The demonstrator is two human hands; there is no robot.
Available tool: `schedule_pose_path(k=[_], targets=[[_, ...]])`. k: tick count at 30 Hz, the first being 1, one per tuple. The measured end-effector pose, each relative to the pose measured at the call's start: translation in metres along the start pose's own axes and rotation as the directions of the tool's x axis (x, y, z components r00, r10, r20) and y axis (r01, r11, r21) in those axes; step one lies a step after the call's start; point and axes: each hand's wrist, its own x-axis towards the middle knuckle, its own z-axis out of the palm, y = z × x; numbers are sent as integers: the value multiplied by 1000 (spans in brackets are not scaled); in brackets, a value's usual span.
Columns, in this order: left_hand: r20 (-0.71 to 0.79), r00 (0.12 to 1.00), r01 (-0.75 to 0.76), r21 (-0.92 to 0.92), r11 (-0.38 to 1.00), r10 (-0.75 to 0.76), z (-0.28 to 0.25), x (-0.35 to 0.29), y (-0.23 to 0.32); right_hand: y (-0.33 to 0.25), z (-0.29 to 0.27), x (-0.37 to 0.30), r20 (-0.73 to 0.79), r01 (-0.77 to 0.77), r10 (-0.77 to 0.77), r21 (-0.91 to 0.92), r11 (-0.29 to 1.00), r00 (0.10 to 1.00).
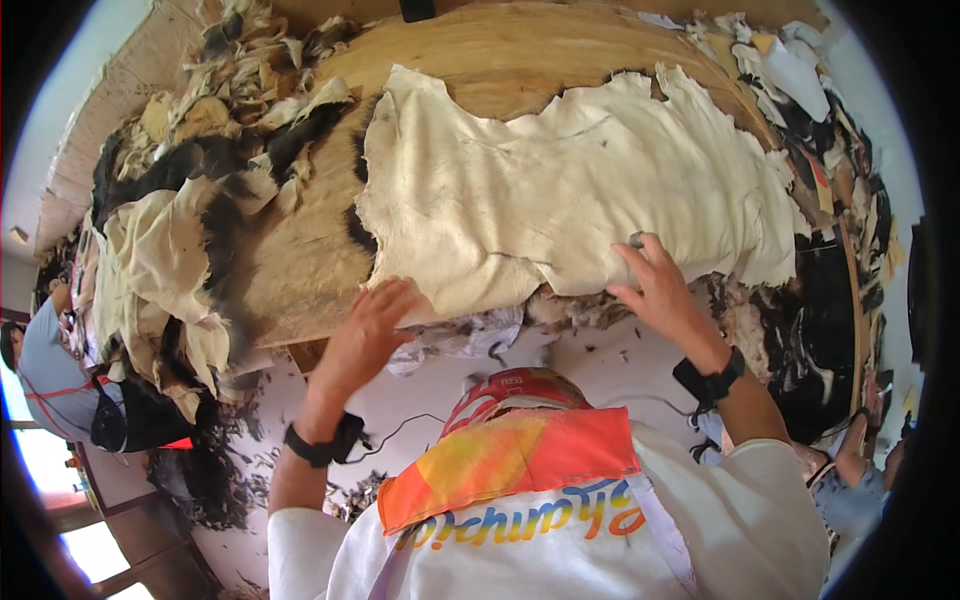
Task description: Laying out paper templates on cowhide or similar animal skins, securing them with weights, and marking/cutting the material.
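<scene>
A large cream animal hide point(560, 190), skin side up, lies spread over a wooden table. Dark fur shows along its left edge, and its outline is ragged. My left hand point(375, 320) is at the hide's near left corner, fingers stretched out and slightly apart. At the near edge, right of the middle, my right hand point(655, 290) has its fingertips on or just above the skin, thumb and fingers spread. A ring is on one of its fingers. Neither hand visibly grips anything. Both wrists wear black bands with a dark device.
The wooden table point(290, 270) shows bare left of the hide. Piles of fur scraps point(230, 120) and a draped hide point(155, 250) lie at left, with more scraps point(800, 70) at far right. Cables and hair litter the floor. Other people point(60, 370) are at both sides.
</scene>
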Motion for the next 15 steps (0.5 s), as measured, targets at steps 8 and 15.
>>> schedule_pose_path(k=[8, 15], targets=[[-71, 984, -169, -105, 980, 162, -21, 133, 57, -61, 115, -16, 527, -485, 94, 678, 553, 845], [63, 991, -128, 290, 948, 115, 55, 175, 25, -95, 194, 5, 149, -231, 196, 825, 516, 969]])
